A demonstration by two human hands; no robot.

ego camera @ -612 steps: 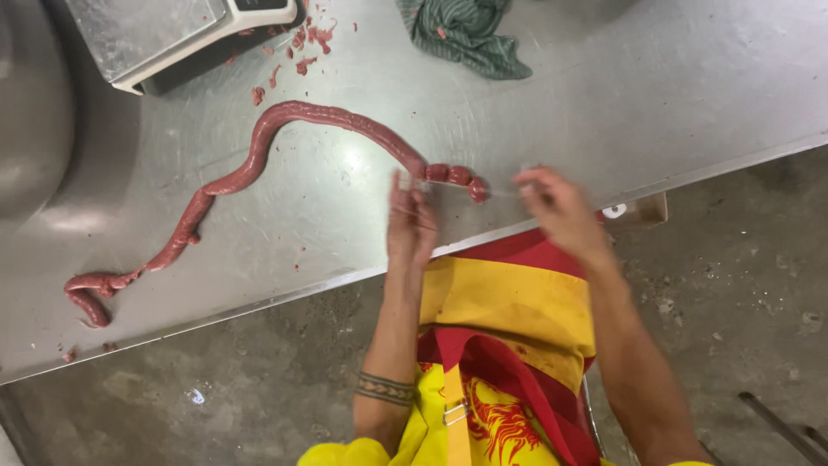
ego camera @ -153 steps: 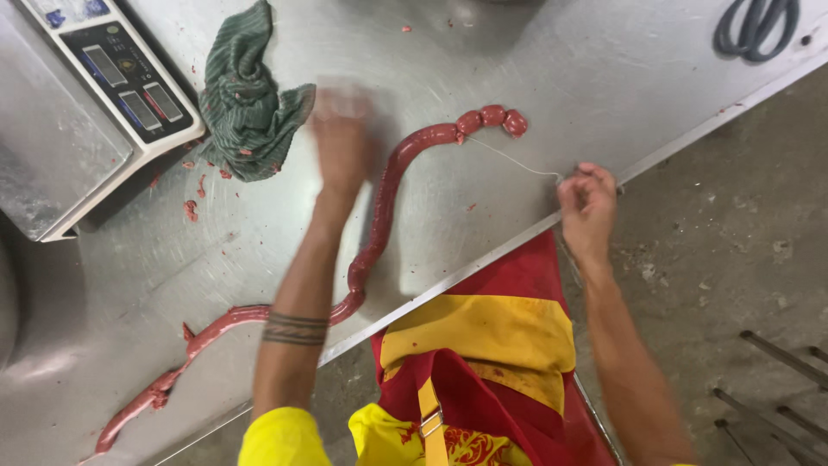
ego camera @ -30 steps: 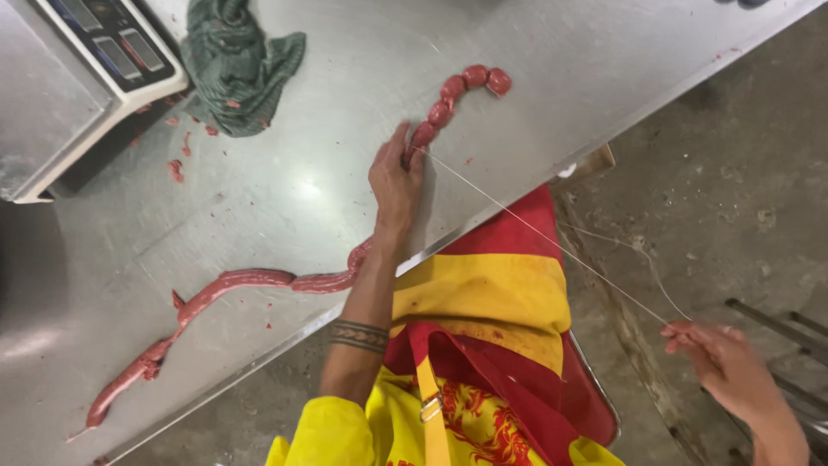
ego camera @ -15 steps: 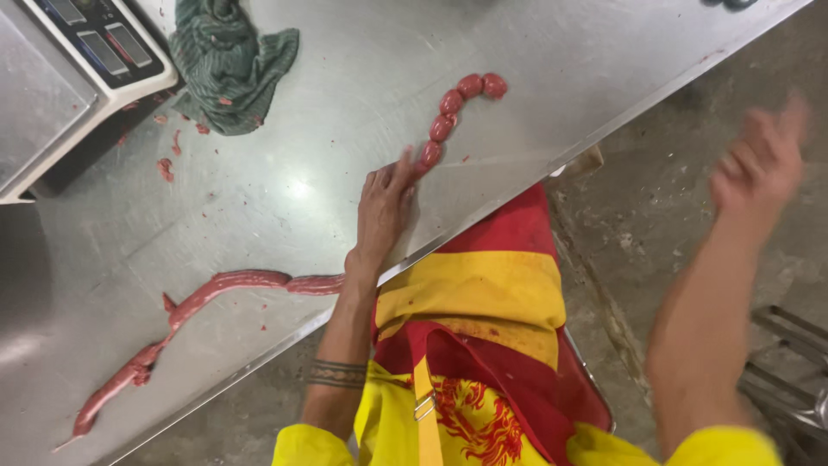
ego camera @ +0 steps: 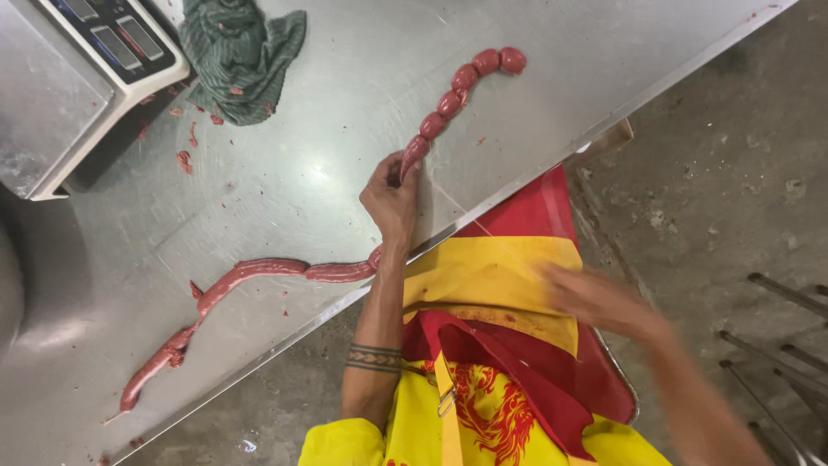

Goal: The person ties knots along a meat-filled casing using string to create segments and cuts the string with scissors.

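Observation:
A long red sausage lies across the steel table. Its far end is tied into several short round links, and its untied length trails toward the lower left. My left hand is closed on the sausage just below the last link, pressing it onto the table near the front edge. My right hand is off the table, blurred in motion over my yellow and red apron. Whether it holds anything, such as a string, cannot be made out.
A digital scale with a steel pan stands at the back left. Beside it lies a crumpled green cloth, with meat scraps scattered nearby. A concrete floor lies to the right, with metal rods at the far right.
My right hand has swung from raised out to the right, back in front of my apron. My left hand keeps its hold on the sausage. The string seen a second ago is no longer visible.

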